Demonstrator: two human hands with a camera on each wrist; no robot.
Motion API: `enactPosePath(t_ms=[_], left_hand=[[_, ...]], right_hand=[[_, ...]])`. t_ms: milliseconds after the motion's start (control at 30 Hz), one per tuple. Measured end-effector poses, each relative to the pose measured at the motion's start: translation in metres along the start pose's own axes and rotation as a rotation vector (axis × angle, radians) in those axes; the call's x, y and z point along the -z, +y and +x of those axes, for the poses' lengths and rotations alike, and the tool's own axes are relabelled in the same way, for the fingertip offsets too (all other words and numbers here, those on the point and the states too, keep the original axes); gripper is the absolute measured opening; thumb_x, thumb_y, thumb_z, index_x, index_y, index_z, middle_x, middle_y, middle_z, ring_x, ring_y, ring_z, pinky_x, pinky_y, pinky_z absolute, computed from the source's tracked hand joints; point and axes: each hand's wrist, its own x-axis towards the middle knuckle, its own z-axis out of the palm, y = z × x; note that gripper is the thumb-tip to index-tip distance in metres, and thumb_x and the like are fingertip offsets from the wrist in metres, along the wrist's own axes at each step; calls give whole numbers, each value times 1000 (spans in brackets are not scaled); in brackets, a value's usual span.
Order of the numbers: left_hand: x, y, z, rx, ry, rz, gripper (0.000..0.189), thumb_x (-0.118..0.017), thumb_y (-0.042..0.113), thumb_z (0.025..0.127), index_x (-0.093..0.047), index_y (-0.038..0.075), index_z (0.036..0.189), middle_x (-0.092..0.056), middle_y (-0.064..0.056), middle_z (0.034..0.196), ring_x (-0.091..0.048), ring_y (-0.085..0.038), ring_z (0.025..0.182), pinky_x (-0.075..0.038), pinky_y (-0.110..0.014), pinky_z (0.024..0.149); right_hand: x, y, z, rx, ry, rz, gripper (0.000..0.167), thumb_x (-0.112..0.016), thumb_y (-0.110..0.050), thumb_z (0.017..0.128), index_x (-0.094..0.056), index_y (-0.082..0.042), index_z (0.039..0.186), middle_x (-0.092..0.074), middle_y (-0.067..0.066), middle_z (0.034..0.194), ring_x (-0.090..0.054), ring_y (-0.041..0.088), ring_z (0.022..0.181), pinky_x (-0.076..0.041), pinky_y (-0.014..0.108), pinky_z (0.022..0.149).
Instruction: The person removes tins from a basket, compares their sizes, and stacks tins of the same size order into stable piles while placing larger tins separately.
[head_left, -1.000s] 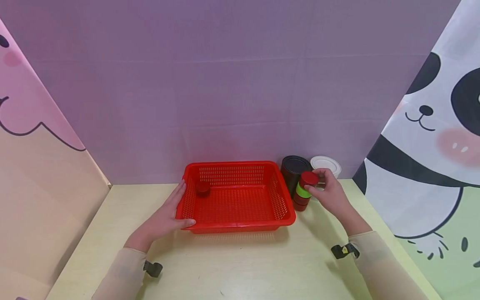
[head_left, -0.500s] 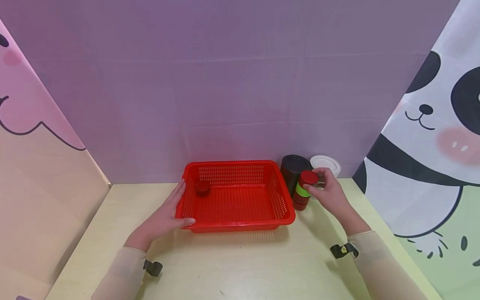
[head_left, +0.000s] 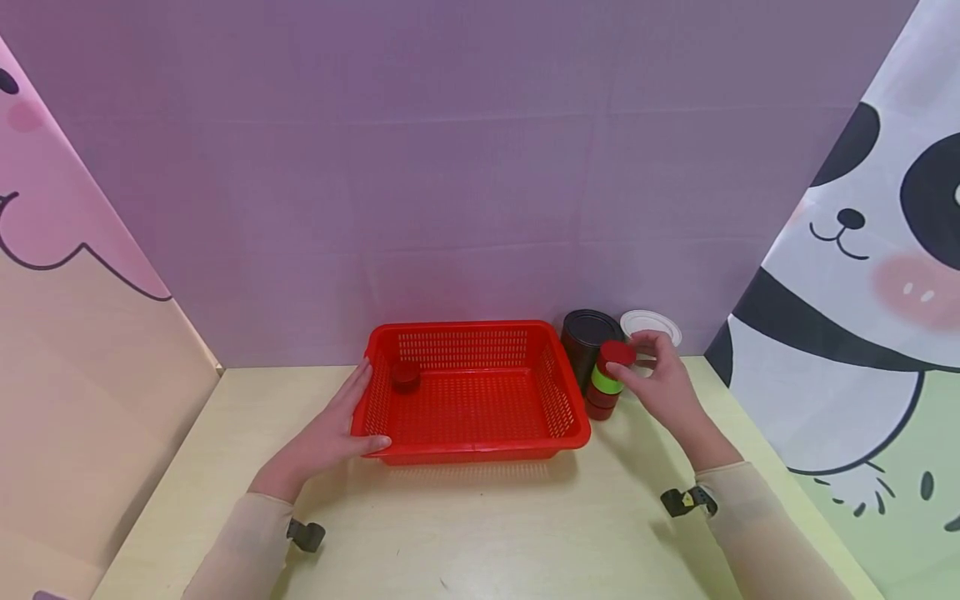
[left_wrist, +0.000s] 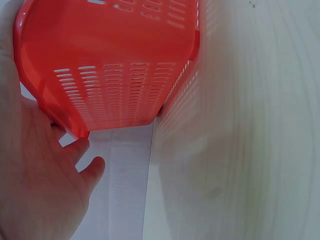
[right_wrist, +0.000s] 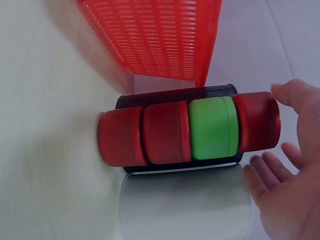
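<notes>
In the head view, my left hand [head_left: 326, 437] rests spread on the left end of a red plastic basket [head_left: 480, 454]. Its thumb lies over the near rim, its straight fingers along the side. To the right of the basket stands an upright stack of small round tins: a dark red top tin [right_wrist: 257, 121], a green tin [right_wrist: 214, 128] and two red tins [right_wrist: 166, 132] below. My right hand [head_left: 663, 387] is around the top tin, its thumb at the tin's edge and its other fingers spread apart from it. One small red tin [head_left: 406, 377] sits inside the basket.
A tall black canister [head_left: 581, 354] stands close behind the stack, beside the basket's right end. Next to it is a white canister [right_wrist: 185, 205] with a white lid. A purple cloth backdrop [head_left: 480, 183] rises behind the pale wooden table [head_left: 480, 533].
The fingers of my right hand have spread and loosened from the top red tin, which stays on the stack. My left hand and the basket have not moved.
</notes>
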Motion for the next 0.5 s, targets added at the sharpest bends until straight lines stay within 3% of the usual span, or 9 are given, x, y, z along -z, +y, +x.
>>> enactPosePath(t_ms=[133,300,400,500], left_hand=[[0,0,0,-3,2,-2,128,-92,39,88,-5,20,180,-1,-3,187,-8,-39,170,-55,-61,111],[0,1,0,-17,5,1,127,-91,38,89,-5,18,180,0,-2,187,-6,-37,170,-52,-63,115],[-1,0,0,-19,5,4,127,-91,38,90,-4,19,180,1,-2,187,-5,-37,170,-49,-64,117],[-1,0,0,-18,4,5,126,-90,39,90,-4,19,180,1,-1,187,-5,-37,171,-47,-65,118]], right_hand=[[-1,-5,3,75,94,-26,61,-82,-20,102,-47,5,145,-55,20,142,-56,39,133,-48,21,106],[-3,-15,8,157,184,-62,57,-85,-16,99,-52,4,141,-55,19,138,-53,37,132,-44,18,106],[-6,-27,10,201,197,-69,53,-85,-13,98,-55,4,139,-56,19,138,-53,37,130,-45,21,106],[-12,-40,13,231,169,-55,52,-85,-10,98,-55,4,138,-56,20,138,-54,38,129,-48,15,101]])
